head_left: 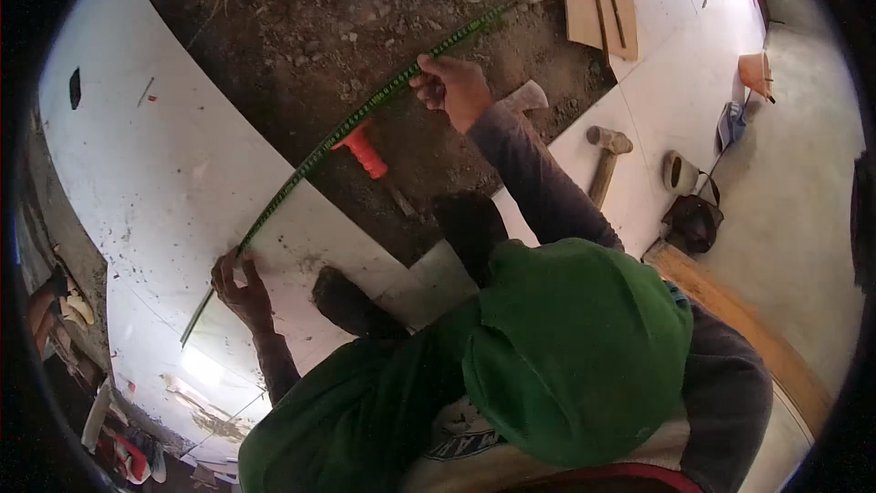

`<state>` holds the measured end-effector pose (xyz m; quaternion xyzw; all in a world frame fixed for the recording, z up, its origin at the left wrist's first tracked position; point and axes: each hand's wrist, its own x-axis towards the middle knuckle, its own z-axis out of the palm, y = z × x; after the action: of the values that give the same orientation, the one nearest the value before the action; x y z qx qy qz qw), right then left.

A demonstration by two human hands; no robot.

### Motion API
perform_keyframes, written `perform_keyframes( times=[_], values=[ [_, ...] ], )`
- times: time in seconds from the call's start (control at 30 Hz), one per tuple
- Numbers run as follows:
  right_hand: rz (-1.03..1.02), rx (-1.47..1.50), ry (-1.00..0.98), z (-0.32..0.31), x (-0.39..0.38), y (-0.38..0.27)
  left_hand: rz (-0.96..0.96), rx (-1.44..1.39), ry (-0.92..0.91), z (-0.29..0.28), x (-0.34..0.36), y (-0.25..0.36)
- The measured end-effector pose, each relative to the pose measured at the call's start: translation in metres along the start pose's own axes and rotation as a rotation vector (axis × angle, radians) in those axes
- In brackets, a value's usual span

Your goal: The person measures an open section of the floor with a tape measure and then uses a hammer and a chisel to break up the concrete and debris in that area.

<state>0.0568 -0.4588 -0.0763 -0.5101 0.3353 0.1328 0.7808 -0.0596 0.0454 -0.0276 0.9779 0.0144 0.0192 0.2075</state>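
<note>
A green tape measure blade (315,157) runs slantwise from the white tiles at lower left across the bare soil to the upper middle. My left hand (245,297) grips it low down over the tiles, thumb and fingers closed about it. Farther along, my right hand (453,89) pinches its edge above the soil, the other fingers curled. Below the blade lies a chisel with an orange-red handle (367,155), its shaft pointing toward my dark shoes (356,304). Behind my right forearm, a pale flat blade (526,97) shows in part; its kind is unclear.
White tiles (173,160) border the dug soil (301,27). To the right lie a hammer (607,160), a pale cup-like container (680,173) and a dark bag (693,222). Farther off are wooden pieces (589,23) and an orange container (755,73). A timber plank (730,315) lies at lower right.
</note>
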Motion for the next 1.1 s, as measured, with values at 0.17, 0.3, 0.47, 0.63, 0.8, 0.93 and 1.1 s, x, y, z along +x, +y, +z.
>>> perform_keyframes(
  times=[0.17, 0.3, 0.47, 0.63, 0.8, 0.93, 1.1],
  values=[
    [-0.057, 0.002, -0.01, -0.007, 0.006, -0.005, 0.007, -0.029, -0.006, 0.003, 0.009, 0.002],
    [-0.06, 0.046, 0.038, -0.002, 0.004, -0.015, 0.051, -0.073, 0.056, 0.013, 0.015, 0.011],
    [-0.095, -0.029, 0.044, -0.008, 0.004, -0.009, 0.007, -0.068, 0.059, 0.019, 0.012, 0.008],
    [0.048, -0.12, 0.023, 0.004, -0.012, -0.013, -0.029, -0.175, 0.061, 0.019, 0.015, 0.012],
    [-0.395, -1.205, -0.128, 0.047, -0.041, 0.026, -0.089, -0.17, 0.034, 0.013, 0.021, 0.016],
    [-0.528, -1.337, -0.145, 0.08, -0.047, 0.053, -0.003, -0.203, 0.073, 0.02, 0.017, 0.003],
    [-0.281, -1.077, -0.139, 0.084, -0.057, 0.062, -0.092, -0.184, 0.03, 0.017, 0.015, 0.006]
  ],
)
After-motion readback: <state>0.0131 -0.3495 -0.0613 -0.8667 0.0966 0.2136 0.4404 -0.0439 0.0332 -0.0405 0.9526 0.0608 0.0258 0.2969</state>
